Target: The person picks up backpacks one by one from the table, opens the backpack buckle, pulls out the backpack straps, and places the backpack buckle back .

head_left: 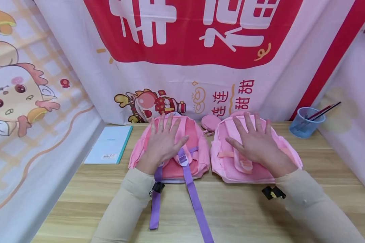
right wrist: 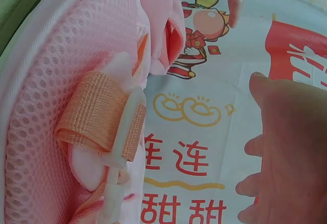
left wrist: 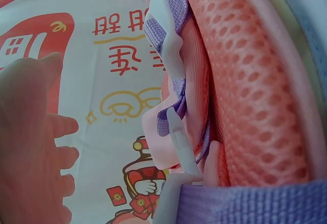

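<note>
Two small pink backpacks side by side on worktop [head_left: 237, 206]. Left hand [head_left: 162, 141] flat, fingers straight, on purple-strap backpack [head_left: 197, 148]; right hand [head_left: 257, 141] flat on other backpack [head_left: 225, 162]. Nothing grasped. Soft, light, floppy fabric; best hold likely top handle or straps [head_left: 196, 199].

I see a pink backpack [head_left: 197, 148] with purple straps [head_left: 196, 199], a paler pink backpack [head_left: 228, 162] with peach webbing, a light blue notebook [head_left: 109, 145], a translucent blue cup [head_left: 302, 123], a pale wood-grain table [head_left: 237, 209] and a red-and-white cartoon-printed backdrop [head_left: 182, 67].
</note>
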Demonstrator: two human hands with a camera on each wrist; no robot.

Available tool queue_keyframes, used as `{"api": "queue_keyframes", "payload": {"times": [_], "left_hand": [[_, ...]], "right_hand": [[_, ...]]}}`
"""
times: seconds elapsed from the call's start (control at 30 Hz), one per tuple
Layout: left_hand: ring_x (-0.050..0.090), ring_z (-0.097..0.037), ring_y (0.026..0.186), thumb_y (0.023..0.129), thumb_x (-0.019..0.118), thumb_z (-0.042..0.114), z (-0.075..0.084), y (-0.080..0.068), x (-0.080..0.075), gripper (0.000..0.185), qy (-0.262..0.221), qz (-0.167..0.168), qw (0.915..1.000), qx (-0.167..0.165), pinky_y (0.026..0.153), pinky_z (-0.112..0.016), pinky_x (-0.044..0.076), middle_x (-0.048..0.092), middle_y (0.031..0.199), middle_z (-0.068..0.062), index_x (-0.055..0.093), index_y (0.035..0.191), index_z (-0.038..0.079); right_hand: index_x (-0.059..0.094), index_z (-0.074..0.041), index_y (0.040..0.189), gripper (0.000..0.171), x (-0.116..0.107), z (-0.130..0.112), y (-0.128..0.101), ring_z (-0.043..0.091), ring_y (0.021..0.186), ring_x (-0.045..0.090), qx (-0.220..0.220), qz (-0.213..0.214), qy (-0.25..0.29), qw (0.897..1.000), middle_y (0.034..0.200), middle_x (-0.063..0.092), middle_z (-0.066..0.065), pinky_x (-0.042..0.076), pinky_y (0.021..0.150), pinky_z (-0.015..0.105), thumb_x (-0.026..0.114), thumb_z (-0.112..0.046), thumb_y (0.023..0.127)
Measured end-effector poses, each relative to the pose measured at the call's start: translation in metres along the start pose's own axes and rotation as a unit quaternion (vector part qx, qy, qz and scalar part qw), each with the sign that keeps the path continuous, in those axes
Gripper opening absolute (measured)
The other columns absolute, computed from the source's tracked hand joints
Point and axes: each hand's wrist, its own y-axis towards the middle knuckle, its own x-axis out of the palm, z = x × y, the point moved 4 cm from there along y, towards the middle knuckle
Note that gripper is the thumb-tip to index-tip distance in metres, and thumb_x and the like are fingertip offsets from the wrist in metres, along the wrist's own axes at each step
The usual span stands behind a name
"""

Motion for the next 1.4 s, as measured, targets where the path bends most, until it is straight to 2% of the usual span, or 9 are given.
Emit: {"api": "queue_keyframes", "payload": {"times": [0.23, 0.43, 0.6, 0.77, 0.93, 1.0, 1.17, 1.27, 1.4], "left_hand": [[-0.006, -0.038, 0.17, 0.108, 0.032, 0.072, -0.002, -0.001, 0.001, 0.086, -0.007, 0.001, 0.9999, 0.01, 0.135, -0.063, -0.005, 0.005, 0.184, -0.008, 0.017, 0.175, 0.02], [-0.006, -0.04, 0.169, 0.109, 0.035, 0.069, -0.007, -0.003, -0.001, 0.084, -0.029, 0.004, 0.9994, 0.016, 0.136, -0.06, 0.0, 0.008, 0.183, -0.01, 0.019, 0.174, 0.018], [0.001, -0.042, 0.169, 0.108, 0.043, 0.066, -0.01, -0.003, -0.004, 0.084, -0.047, 0.007, 0.9988, 0.015, 0.137, -0.056, 0.002, 0.018, 0.182, -0.012, 0.024, 0.173, 0.015], [0.012, -0.043, 0.168, 0.107, 0.052, 0.061, -0.014, -0.005, -0.006, 0.083, -0.076, -0.003, 0.997, 0.016, 0.137, -0.055, 0.006, 0.028, 0.179, -0.011, 0.027, 0.172, 0.015], [0.043, -0.039, 0.158, 0.106, 0.06, 0.053, -0.024, -0.008, -0.009, 0.074, -0.128, -0.016, 0.9917, -0.001, 0.129, -0.059, 0.034, 0.047, 0.169, -0.011, 0.038, 0.168, 0.018], [0.055, -0.037, 0.149, 0.107, 0.062, 0.05, -0.029, -0.01, -0.01, 0.068, -0.14, -0.018, 0.9899, -0.011, 0.121, -0.059, 0.044, 0.056, 0.163, -0.011, 0.045, 0.164, 0.018], [0.065, -0.034, 0.137, 0.108, 0.064, 0.042, -0.038, -0.014, -0.012, 0.053, -0.159, -0.02, 0.987, -0.012, 0.115, -0.056, 0.051, 0.069, 0.148, -0.01, 0.06, 0.153, 0.014], [0.069, -0.031, 0.13, 0.107, 0.066, 0.038, -0.042, -0.015, -0.011, 0.046, -0.173, -0.03, 0.9844, -0.012, 0.112, -0.054, 0.054, 0.074, 0.137, -0.01, 0.066, 0.146, 0.012], [0.072, -0.028, 0.119, 0.107, 0.068, 0.032, -0.05, -0.018, -0.007, 0.04, -0.186, -0.044, 0.9815, -0.008, 0.106, -0.052, 0.057, 0.077, 0.126, -0.01, 0.07, 0.139, 0.009]], "right_hand": [[0.0, -0.019, 0.175, 0.097, 0.002, -0.001, -0.001, 0.051, 0.162, -0.026, -0.009, 0.0, -0.006, 1.0, 0.18, -0.013, 0.024, -0.022, 0.12, 0.077, 0.038, -0.074, 0.105], [-0.002, -0.021, 0.175, 0.096, 0.002, -0.005, 0.001, 0.05, 0.163, -0.024, -0.018, 0.0, 0.004, 1.0, 0.18, -0.013, 0.021, -0.016, 0.122, 0.08, 0.038, -0.074, 0.106], [-0.002, -0.023, 0.175, 0.094, 0.003, -0.008, 0.002, 0.05, 0.164, -0.02, -0.03, 0.0, 0.018, 0.999, 0.181, -0.011, 0.02, -0.008, 0.124, 0.081, 0.037, -0.074, 0.106], [0.004, -0.022, 0.175, 0.091, 0.003, -0.013, 0.005, 0.051, 0.166, -0.011, -0.068, 0.008, 0.05, 0.996, 0.182, -0.005, 0.02, -0.008, 0.125, 0.08, 0.043, -0.069, 0.108], [0.021, -0.016, 0.173, 0.082, 0.002, -0.021, 0.008, 0.047, 0.168, 0.002, -0.117, 0.004, 0.109, 0.987, 0.181, 0.016, 0.018, -0.004, 0.13, 0.073, 0.053, -0.058, 0.11], [0.03, -0.016, 0.171, 0.077, 0.002, -0.026, 0.009, 0.045, 0.168, 0.013, -0.132, -0.002, 0.133, 0.982, 0.178, 0.029, 0.016, 0.004, 0.132, 0.07, 0.057, -0.052, 0.109], [0.049, -0.015, 0.162, 0.061, 0.002, -0.041, 0.015, 0.04, 0.152, 0.05, -0.157, -0.002, 0.168, 0.973, 0.16, 0.057, 0.013, 0.037, 0.125, 0.064, 0.063, -0.04, 0.109], [0.059, -0.013, 0.154, 0.052, 0.004, -0.051, 0.02, 0.036, 0.142, 0.061, -0.17, 0.01, 0.176, 0.969, 0.15, 0.067, 0.011, 0.046, 0.119, 0.059, 0.064, -0.037, 0.109], [0.064, -0.01, 0.148, 0.047, 0.008, -0.063, 0.026, 0.033, 0.136, 0.066, -0.17, 0.014, 0.195, 0.966, 0.143, 0.072, 0.011, 0.05, 0.117, 0.055, 0.066, -0.036, 0.108]]}}
